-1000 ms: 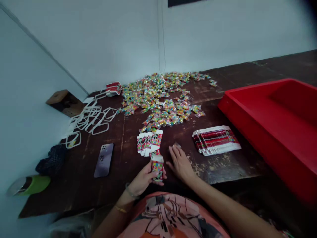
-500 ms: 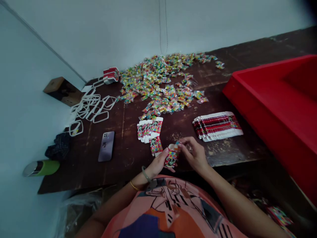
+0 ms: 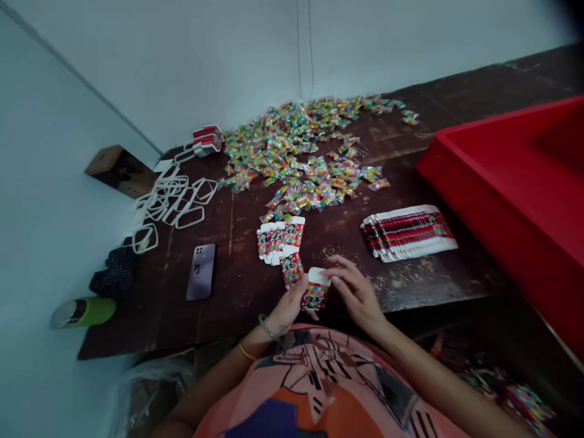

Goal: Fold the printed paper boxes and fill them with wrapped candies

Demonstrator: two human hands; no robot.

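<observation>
My left hand (image 3: 288, 307) grips a small colourful cardboard box (image 3: 314, 291) from below and the side. My right hand (image 3: 353, 291) has its fingers pressed on the box's white top flap. Both hands are at the near edge of the dark wooden table (image 3: 237, 280). Just beyond them lies a fanned row of flat printed box blanks (image 3: 279, 238). A second, larger stack of flat blanks (image 3: 408, 232) lies to the right. A wide heap of small bright sweet packets (image 3: 305, 158) covers the far middle of the table.
A big red tray (image 3: 511, 194) fills the right side. A phone (image 3: 201, 271) lies face down at left, beyond it several white cardboard frames (image 3: 171, 201). A green cylinder (image 3: 84, 311) and dark cloth (image 3: 112, 277) sit at the left edge. Small red boxes (image 3: 206, 140) stand near the wall.
My right hand left the tabletop and joined the left hand at the small box, now pressing its top flap. The view tilted down.
</observation>
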